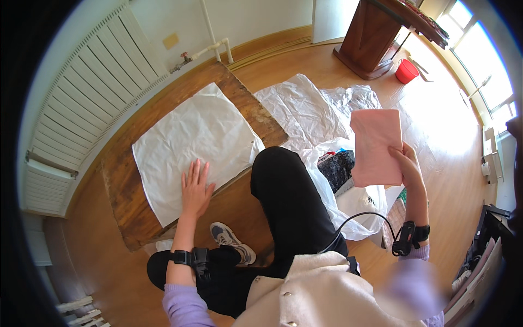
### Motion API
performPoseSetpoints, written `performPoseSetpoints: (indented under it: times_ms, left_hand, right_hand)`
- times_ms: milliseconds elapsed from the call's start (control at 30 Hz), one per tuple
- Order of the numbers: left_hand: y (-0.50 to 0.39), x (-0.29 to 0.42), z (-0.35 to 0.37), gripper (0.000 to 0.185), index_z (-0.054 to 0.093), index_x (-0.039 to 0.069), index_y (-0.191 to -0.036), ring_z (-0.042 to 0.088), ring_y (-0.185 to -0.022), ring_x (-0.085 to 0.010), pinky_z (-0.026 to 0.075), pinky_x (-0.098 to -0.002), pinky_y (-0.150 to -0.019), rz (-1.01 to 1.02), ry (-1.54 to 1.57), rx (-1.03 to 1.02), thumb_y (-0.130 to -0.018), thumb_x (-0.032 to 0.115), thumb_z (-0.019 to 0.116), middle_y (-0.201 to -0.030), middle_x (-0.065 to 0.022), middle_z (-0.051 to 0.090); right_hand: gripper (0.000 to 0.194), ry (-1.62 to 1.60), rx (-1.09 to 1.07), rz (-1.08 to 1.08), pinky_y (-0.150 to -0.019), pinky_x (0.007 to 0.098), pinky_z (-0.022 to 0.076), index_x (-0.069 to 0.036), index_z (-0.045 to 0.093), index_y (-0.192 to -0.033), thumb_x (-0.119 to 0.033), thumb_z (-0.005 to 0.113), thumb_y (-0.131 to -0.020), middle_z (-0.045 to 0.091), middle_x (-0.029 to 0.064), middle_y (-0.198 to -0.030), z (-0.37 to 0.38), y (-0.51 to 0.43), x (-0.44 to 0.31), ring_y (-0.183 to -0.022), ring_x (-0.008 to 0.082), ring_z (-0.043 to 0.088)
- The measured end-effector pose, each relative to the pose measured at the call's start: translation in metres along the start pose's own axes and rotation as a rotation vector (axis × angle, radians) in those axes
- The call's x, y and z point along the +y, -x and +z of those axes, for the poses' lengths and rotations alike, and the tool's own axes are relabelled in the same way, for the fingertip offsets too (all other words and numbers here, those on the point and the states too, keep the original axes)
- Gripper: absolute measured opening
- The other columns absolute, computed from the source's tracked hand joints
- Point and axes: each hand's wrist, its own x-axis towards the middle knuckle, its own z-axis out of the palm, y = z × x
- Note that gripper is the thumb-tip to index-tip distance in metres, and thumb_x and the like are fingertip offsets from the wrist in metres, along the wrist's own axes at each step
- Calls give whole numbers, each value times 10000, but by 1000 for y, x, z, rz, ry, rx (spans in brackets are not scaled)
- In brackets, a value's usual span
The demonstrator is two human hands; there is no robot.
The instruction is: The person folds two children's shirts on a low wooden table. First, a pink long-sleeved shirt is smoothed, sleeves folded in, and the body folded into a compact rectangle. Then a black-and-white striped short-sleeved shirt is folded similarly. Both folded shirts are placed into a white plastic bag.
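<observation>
A white cloth (192, 131) lies spread over a low wooden board (126, 212), a little creased, its far corner folded over. My left hand (196, 190) rests flat on its near edge, fingers spread. On the right, my right hand (404, 163) grips a folded pink cloth (376, 147) by its right edge, raised in the air. Below that cloth stands an open white plastic bag (347, 227) with a dark speckled item (337, 169) and other things inside, partly hidden.
Crumpled clear plastic sheeting (302, 110) lies on the wooden floor beyond the bag. A white radiator (98, 86) and a pipe valve (184, 59) line the wall. A brown wooden stand (367, 41) and a red bucket (406, 71) are at the far right. My bent knee (278, 171) rises between board and bag.
</observation>
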Motion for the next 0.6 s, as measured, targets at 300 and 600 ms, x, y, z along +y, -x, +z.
performPoseSetpoints:
  times_ms: [300,600]
  left_hand:
    - [28,1,4,625,295,157,-1537,195,-1486,-316,162,-536,-1180,-46,-7,24,-974,305,524,-1615,-116,216]
    - [28,0,4,633,286,155,-1541,170,-1497,-306,144,-536,-1182,-53,-20,4,-977,327,517,-1621,-104,202]
  right_hand:
    - [289,-129,87,11,-782,283,531,43,603,-1158,-63,586,-890,675,81,-1009,-11,12,115,-862,124,643]
    - [368,-952,236,405,-998,443,507,-2,485,-1304,-40,568,-948,595,141,-1256,62,-25,285,-1135,297,613]
